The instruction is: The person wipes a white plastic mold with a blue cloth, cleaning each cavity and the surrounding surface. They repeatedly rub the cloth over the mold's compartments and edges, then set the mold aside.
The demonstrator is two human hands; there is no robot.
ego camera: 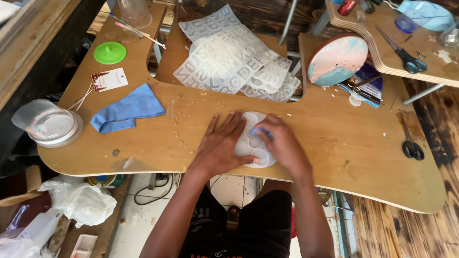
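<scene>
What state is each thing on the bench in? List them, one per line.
Round white plastic mould: flat on the table, pinned under both hands.
Left hand: spread flat, pressing its edge.
Right hand: closed on a small blue tool.
Blue cloth: crumpled.
Black-handled scissors: shut.
Blue-handled scissors: slightly open.
Green round lid: off, lying loose.
Clear plastic cup: tipped on its side.

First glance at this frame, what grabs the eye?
Both hands at the near edge of the wooden table: the left hand lies flat on a round white mould, the right hand works on it with something small and blue, too hidden to identify. Behind them lies a heap of clear letter moulds, with a round pink-and-teal disc leaning to the right and a blue cloth to the left.
</scene>
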